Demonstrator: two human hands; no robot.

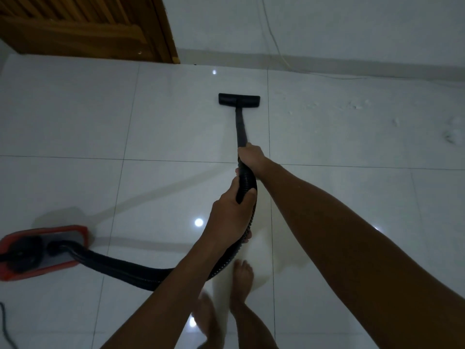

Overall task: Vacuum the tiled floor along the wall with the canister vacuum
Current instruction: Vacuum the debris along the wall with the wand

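Observation:
A black floor nozzle (239, 99) lies flat on the glossy white tiled floor (176, 127), a short way from the wall's skirting (327, 63). A black wand (240, 127) runs back from it to my hands. My right hand (251, 155) grips the wand's upper end. My left hand (230, 215) grips the ribbed black hose (141, 272) just behind it. The hose curves left to a red and grey canister vacuum (42, 250) at the left edge.
A wooden door (83, 26) stands at the back left. A thin white cable (274, 44) hangs down the wall and trails along the skirting. White crumbs (354, 106) lie scattered on the tiles at the right. My bare feet (242, 280) stand below the hose. A dark cord (3, 323) lies bottom left.

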